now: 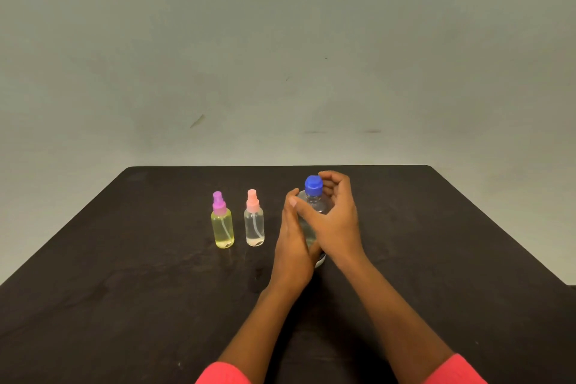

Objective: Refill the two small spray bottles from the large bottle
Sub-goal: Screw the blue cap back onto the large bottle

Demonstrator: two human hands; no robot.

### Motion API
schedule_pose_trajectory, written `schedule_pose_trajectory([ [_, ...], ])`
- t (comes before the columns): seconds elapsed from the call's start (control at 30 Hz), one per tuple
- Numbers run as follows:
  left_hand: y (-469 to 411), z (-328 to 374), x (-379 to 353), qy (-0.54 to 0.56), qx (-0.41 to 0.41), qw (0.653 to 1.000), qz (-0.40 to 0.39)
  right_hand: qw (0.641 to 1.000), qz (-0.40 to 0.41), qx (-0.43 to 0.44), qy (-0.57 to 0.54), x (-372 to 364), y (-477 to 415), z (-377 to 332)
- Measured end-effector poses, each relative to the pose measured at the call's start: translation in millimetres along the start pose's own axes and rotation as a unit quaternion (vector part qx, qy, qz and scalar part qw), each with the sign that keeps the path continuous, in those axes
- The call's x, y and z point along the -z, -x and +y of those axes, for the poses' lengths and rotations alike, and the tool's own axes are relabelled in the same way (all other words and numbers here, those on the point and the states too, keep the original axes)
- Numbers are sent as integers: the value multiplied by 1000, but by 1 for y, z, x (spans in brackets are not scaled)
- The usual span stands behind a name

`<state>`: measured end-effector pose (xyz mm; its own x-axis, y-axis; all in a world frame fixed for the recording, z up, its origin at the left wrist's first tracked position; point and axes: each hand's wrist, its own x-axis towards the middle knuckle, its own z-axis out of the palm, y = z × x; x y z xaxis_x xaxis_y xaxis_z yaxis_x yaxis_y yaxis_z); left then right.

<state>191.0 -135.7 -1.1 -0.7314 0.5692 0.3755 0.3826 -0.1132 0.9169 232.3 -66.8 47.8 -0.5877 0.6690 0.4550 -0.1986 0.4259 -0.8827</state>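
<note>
Right of table (124,259) centre, toward the far edge: bottle (314,204) upright, blue cap (313,185) on. Both hands on it.

- Left hand (293,243): wrapped on the lower body from the left, fingers running up the side. Looks like the anchor, so the bottle doesn't spin or tip. Fingertips on the far side are hidden.
- Right hand (339,218): fingers curled round behind the cap, thumb across the shoulder. Small gap shows between palm and cap, so can't tell if it's clamped on the cap. Reads as setting up to unscrew.
- Purple sprayer (222,224) (yellowish liquid, fairly full) and pink sprayer (254,221) (clear, only a little at the bottom) stand upright side by side, left of the bottle and apart from it. Heads on, untouched. Parked close, probably for a short pour.

Judgement: early stage, nothing open. Pink one needs most of the fill. Narrow necks, so spill risk when pouring.
</note>
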Motion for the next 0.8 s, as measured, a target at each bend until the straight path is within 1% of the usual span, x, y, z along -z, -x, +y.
schedule_pose_trajectory([
  [0.07,-1,-3,0,13,13,1000,6,999,-36,1,9,5,0,3],
  [0.13,-1,-5,0,-5,11,1000,13,998,-66,-12,13,7,0,6],
  [0.2,-1,-7,-1,-14,7,1000,17,996,-82,-38,10,8,1,9],
  [0.3,0,-7,-2,-2,9,1000,18,992,-100,-60,46,8,2,9],
  [0.43,-1,-7,0,15,45,999,0,991,-90,-63,71,6,-2,12],
  [0.5,1,-9,3,-29,49,998,-12,992,-75,-63,84,6,-8,17],
  [0.6,7,-14,8,-98,38,994,-1,992,-55,-58,97,12,-19,24],
  [0.7,9,-12,12,-115,22,993,0,992,-39,-58,103,18,-30,28],
  [0.8,10,-9,14,-142,-14,990,6,991,-35,-61,111,22,-35,31],
])
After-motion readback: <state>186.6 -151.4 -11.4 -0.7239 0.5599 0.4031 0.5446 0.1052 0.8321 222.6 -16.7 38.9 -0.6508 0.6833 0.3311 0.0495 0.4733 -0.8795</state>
